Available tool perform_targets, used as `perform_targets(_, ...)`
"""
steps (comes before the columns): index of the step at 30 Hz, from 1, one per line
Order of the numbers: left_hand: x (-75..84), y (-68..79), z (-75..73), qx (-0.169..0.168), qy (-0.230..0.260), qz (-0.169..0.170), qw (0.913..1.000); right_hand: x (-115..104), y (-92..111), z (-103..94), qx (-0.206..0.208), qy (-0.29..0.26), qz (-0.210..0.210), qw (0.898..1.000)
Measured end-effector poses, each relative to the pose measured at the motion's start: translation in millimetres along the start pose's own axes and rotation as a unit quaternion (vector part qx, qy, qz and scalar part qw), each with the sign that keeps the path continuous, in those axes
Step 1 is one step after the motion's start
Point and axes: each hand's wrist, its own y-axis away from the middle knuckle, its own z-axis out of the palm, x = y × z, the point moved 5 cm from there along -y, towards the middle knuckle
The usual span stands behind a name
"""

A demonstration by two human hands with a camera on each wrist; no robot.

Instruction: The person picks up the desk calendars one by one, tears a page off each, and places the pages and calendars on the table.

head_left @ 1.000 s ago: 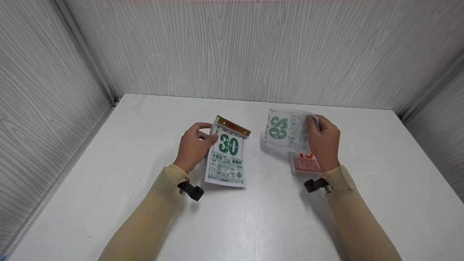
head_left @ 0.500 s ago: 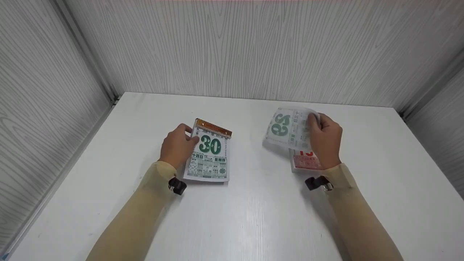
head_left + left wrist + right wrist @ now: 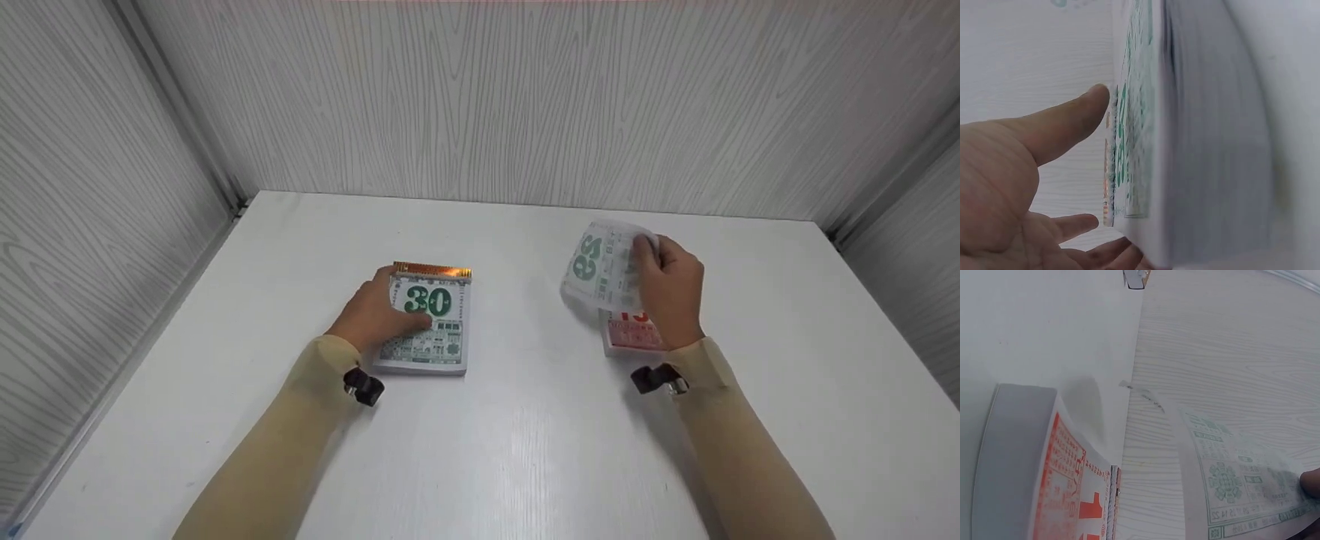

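A thick tear-off calendar (image 3: 439, 351) with a green 30 lies on the table at left, its top bound by a shiny gold strip (image 3: 433, 270). My left hand (image 3: 371, 311) rests at its left side, thumb (image 3: 1069, 124) stretched over the page and fingers spread near the upper edge. My right hand (image 3: 673, 292) pinches a loose thin calendar page (image 3: 607, 262), whose green 29 shows reversed through the paper. Below that hand lies a second calendar pad (image 3: 634, 334) with red print; the page and hand hide its upper part. In the right wrist view the page (image 3: 1235, 489) curls down from the fingertips.
The white table (image 3: 517, 427) has a pale wood-grain panel (image 3: 487, 105) along its back edge. Similar panels rise at left and right. Each wrist carries a small black camera mount (image 3: 364, 386).
My left hand has brought the 30 calendar leftward, straightened it and laid it flat, its thumb now farther across the page. The right hand stays nearly still while the page's free end swings rightward.
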Motion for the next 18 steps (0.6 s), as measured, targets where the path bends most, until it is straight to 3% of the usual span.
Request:
perform_targets(11, 0.5, -1.4, 9.1, -0.013, -0.076, 0.001, 0.997, 1.7, -2.1, -0.1, -0.02, 0.017, -0.004, 1.0)
perform_targets(14, 2.3, -1.8, 11.3, -0.02, -0.11, 0.003, 0.9937, -6.1, -0.6, 2.0, -0.021, 0.043, -0.056, 0.997)
perform_targets(18, 3.5, -2.5, 12.8, -0.025, -0.135, -0.002, 0.9905, -24.6, 10.0, 15.2, -0.064, 0.1, -0.156, 0.981)
